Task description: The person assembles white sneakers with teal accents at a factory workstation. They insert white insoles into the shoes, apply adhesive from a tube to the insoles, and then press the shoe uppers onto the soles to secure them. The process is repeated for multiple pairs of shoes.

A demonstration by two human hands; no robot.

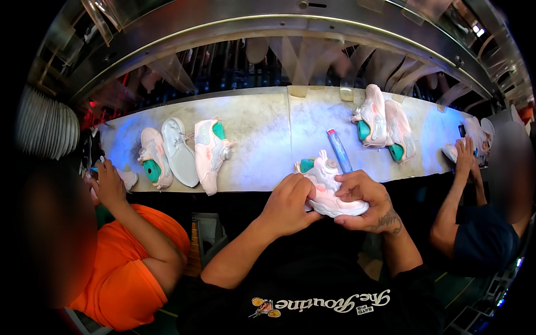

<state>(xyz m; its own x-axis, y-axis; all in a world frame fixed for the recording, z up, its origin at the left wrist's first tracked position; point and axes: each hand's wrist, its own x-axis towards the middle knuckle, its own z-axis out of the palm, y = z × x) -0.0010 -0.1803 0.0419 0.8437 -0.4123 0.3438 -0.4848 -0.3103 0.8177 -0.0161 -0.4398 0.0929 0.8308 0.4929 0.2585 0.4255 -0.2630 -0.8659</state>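
A small white and pink shoe (329,192) is sitting at the near edge of the bench (262,139), close to the middle. It is looking soft and puffy on top, with a thick, smooth white sole and a bit of teal at its back end. Both hands are holding it. The left hand (287,204) is curling over the left end of the shoe, fingers pressing on top. The right hand (365,201) is gripping the right end, with the thumb on top and the fingers wrapping under the sole.

Just behind the shoe, a long blue stick (339,151) with a pink tip is lying on the bench, round like a fat pen. The bench top is looking pale and flat, like worn stone, and it is bending with the picture.

Toward the far edge on the right, two more shoes (385,125) are lying together, pink and white with teal insides. On the left part of the bench, three shoes (181,153) are lying side by side, one showing its smooth grey sole.

At the left end a person in an orange shirt (131,268) is working. At the right end a person in a dark blue shirt (483,237) is reaching onto the bench.
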